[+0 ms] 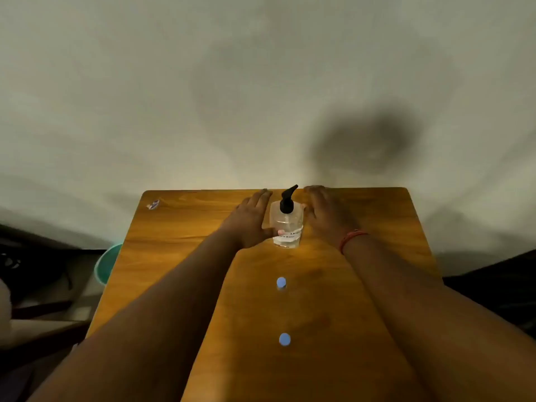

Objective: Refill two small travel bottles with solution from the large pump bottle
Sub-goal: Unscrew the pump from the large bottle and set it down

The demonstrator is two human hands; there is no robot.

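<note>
Both hands are flanking the clear plastic pump bottle (286, 224) standing far on the wooden table (362, 285): left hand (251, 220) flat-fingered, thumb touching it; right hand (326, 216) relaxed beside it; two blue-capped small bottles (281, 282) nearer

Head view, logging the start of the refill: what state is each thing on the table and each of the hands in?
Pump bottle: upright, black pump on, clear liquid in the lower part.
Far travel bottle: upright, blue cap on.
Near travel bottle: upright, blue cap on.
Left hand: fingers straight, thumb on the pump bottle's label.
Right hand: fingers straight beside the pump bottle; contact unclear.
Table: bears all three bottles.
</note>
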